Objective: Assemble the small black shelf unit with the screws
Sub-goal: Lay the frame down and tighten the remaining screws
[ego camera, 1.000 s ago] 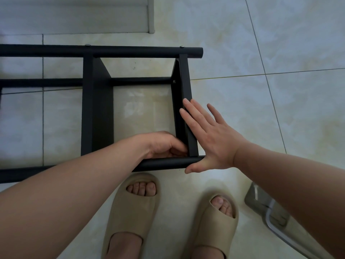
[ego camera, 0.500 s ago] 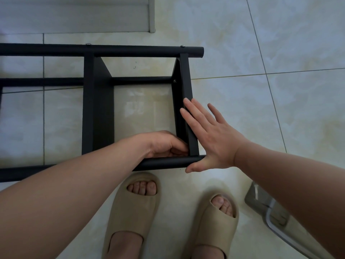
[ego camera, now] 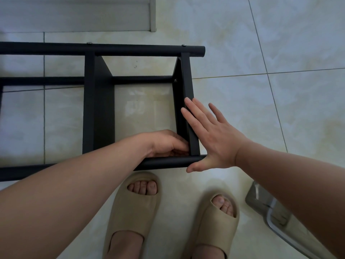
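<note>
Shelf frame (ego camera: 99,109): was flat matte black all over, tubes and panels alike, zero pattern.
End screw head (ego camera: 183,45): on the far tube, was a little silvery dot against the black.
Second screw head (ego camera: 89,43): was the same silvery tone, further left on that tube.
Panel screw (ego camera: 175,80): looked dark, close to the metal around it.
Floor tiles (ego camera: 242,43): were pale cream with cloudy greenish-grey marbling, cut by thin dark grout lines.
Left slipper (ego camera: 134,208): was plain sandy beige, no print.
Right slipper (ego camera: 214,227): was the same beige.
Skirting board (ego camera: 74,14): was a plain light grey-white.
Plastic tub (ego camera: 261,204): was see-through greyish with a whitish rim.
</note>
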`<state>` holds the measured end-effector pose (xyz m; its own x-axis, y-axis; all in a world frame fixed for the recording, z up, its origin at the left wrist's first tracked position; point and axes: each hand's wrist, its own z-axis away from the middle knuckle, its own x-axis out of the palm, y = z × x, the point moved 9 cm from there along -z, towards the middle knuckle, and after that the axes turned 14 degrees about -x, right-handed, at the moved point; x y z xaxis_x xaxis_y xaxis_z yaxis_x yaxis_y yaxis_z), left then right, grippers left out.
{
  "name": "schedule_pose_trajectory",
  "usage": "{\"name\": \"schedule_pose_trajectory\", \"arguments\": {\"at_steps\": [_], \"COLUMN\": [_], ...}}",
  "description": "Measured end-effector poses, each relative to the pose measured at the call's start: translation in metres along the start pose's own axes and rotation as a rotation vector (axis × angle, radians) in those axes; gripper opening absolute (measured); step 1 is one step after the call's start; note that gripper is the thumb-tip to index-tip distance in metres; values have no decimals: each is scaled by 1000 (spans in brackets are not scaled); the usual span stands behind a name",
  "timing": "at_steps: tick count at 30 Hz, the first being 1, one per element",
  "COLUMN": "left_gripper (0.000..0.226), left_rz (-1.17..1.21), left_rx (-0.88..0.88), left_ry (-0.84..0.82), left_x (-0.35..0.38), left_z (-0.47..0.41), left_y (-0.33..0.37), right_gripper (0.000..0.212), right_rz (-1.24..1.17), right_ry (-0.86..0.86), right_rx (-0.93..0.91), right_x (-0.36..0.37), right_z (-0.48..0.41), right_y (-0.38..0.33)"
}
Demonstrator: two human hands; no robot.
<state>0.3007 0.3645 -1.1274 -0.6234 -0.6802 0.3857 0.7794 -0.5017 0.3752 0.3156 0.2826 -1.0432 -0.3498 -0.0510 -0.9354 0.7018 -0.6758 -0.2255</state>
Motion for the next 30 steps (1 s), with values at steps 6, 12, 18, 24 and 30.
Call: {"name": "schedule_pose_trajectory", "arguments": {"at_steps": [6,12,18,24,30], "left_gripper": [19,27,17,18,11], "left_rz": [74,41,-1,28,-54], "left_rx": [10,8,17,5,4], "left_ry": [-25,-37,30,-40,15], "left_x": [-2,4,-2,0,-1], "left_z": [1,2,-1,-1,-2], "left_y": [0,2,2,0,0], "right_gripper": [136,136,136,137,138], "right_rz": [4,1,7,-4,-6], "right_ry": [7,-7,-7,-11,-26], "right_rx": [-5,1,5,6,11], "right_x": [0,1,0,-2,-5], "right_z": [0,0,0,1,1], "right_y": [-1,0,1,0,0]}}
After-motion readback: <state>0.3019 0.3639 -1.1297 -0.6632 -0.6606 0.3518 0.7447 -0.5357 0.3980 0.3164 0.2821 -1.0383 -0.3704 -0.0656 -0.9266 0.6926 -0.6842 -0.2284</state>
